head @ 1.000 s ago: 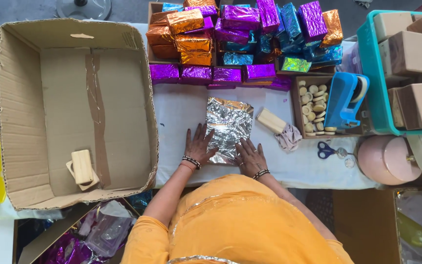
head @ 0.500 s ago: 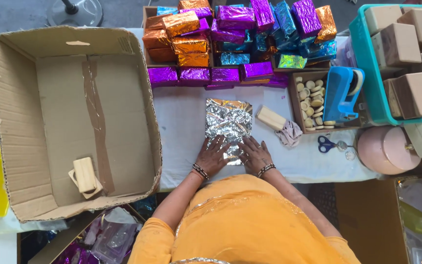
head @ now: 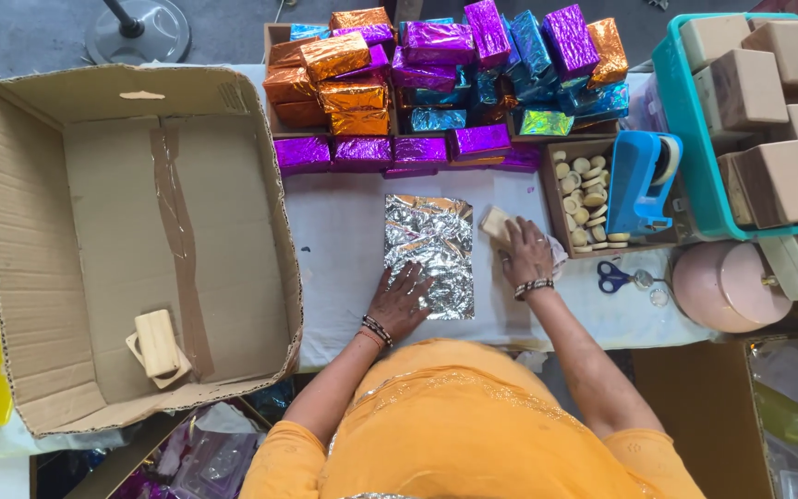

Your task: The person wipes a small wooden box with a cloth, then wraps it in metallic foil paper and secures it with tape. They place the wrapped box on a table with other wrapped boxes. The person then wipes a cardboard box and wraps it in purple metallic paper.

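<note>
Left hand (head: 402, 300) lies flat, fingers spread and released, palm down on the lower left part of the foil sheet (head: 431, 249). The foil is silver, crinkled, spread on the white table cover (head: 344, 240) in front of the person, just right of the big cardboard box (head: 76, 212).

Right hand (head: 526, 254) rests at the foil's right edge, fingers curled over a pale block (head: 494, 222); only the block's upper left end shows from under the fingers. Grip looks like a light grasp, block touching the table beside the foil's upper right corner.

Both wrists carry bangles. Orange sleeves and top fill the lower middle of the view.

Behind the foil: a heap of wrapped packets (head: 436, 74) in purple, orange, blue and green foil. Right of the right hand: a small tray of round pale pieces (head: 584, 194), with a blue tape dispenser (head: 644, 180) partly over it. Scissors (head: 622, 275) lie near the wrist. Teal crate (head: 685, 120) at far right holds brown blocks.

Inside the cardboard box, two pale blocks (head: 157, 344) lie stacked near the lower corner.
</note>
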